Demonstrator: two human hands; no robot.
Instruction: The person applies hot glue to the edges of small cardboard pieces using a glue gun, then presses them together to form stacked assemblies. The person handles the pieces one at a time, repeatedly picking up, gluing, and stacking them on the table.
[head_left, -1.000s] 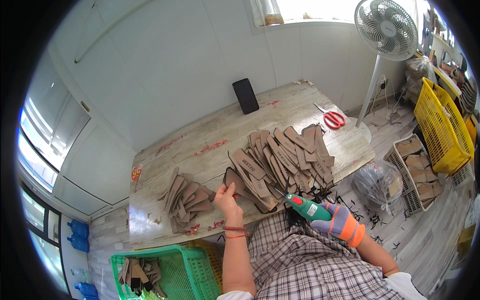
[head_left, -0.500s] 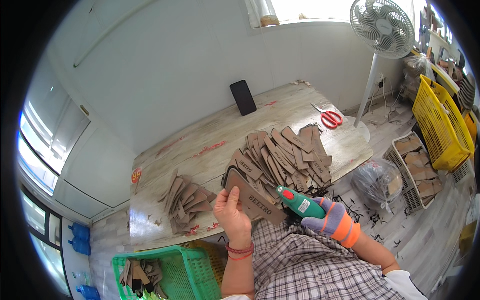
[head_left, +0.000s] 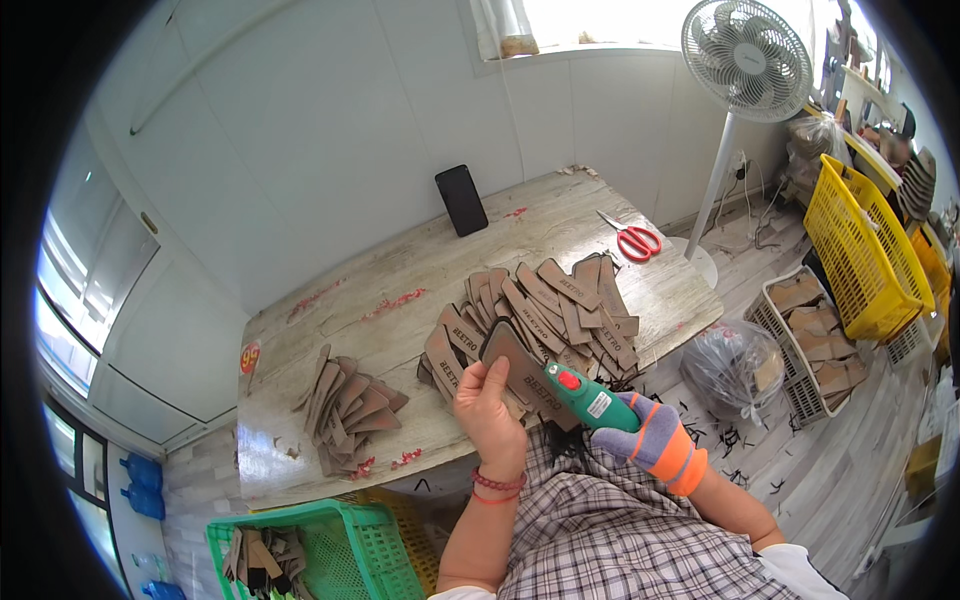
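Observation:
My bare left hand (head_left: 492, 420) pinches a flat brown piece (head_left: 513, 358) with a dark edge and printed lettering, thumb on top. In my right hand (head_left: 655, 440), gloved in purple and orange, is a green handheld power tool (head_left: 588, 398) with a red button. The tool's front end meets the lower right part of the piece, and its working tip is hidden there. Right behind my hands a spread pile of similar brown pieces (head_left: 545, 312) lies on the worn wooden table (head_left: 330, 322). A smaller stack of brown pieces (head_left: 345, 405) lies to the left.
Red-handled scissors (head_left: 636, 243) and a black phone (head_left: 461, 200) are on the table. A green basket (head_left: 360, 550) stands at lower left. To the right are a standing fan (head_left: 748, 60), a plastic bag (head_left: 735, 370), a yellow crate (head_left: 868, 250) and black scraps on the floor.
The held piece has tilted more steeply and shifted right along with my left hand. The tool's front end has come closer against it. The whole view has shifted slightly.

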